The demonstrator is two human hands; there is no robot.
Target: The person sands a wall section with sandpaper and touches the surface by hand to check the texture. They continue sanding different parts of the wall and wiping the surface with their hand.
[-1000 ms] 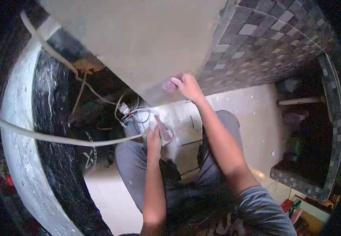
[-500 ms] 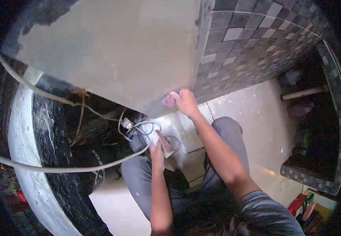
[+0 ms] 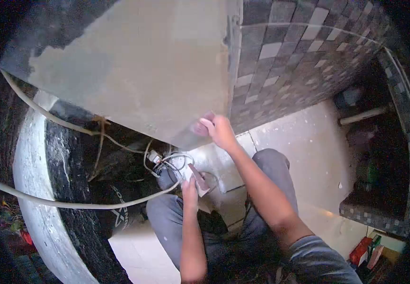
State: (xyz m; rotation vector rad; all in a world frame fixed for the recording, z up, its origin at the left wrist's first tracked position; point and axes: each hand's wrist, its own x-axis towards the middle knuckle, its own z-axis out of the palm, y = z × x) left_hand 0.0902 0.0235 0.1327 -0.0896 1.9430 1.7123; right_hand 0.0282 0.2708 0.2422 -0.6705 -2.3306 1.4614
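My right hand [image 3: 220, 131] is closed on a pinkish sheet [image 3: 204, 124], which lies against the lower corner of a pale, smooth panel [image 3: 143, 61]. Lower down, my left hand [image 3: 190, 187] grips a flat piece with a reddish-brown face and a white side [image 3: 199, 179]. That piece is above the floor between my knees. A grey cable [image 3: 101, 205] runs from the left up to my left hand. Loops of thin cable with a white plug [image 3: 154, 156] lie just beyond it.
Dark mosaic tiles [image 3: 290, 57] cover the surface at the right. A dark recess with a pale bar [image 3: 365, 115] is at far right. Red and green boxes [image 3: 365, 251] stand at lower right. A white curved rim [image 3: 32, 165] and a black bag [image 3: 124, 206] are at left.
My right hand has moved slightly left and down with the pinkish sheet, which shows at a different angle. The view has shifted a little. My left hand still holds its piece.
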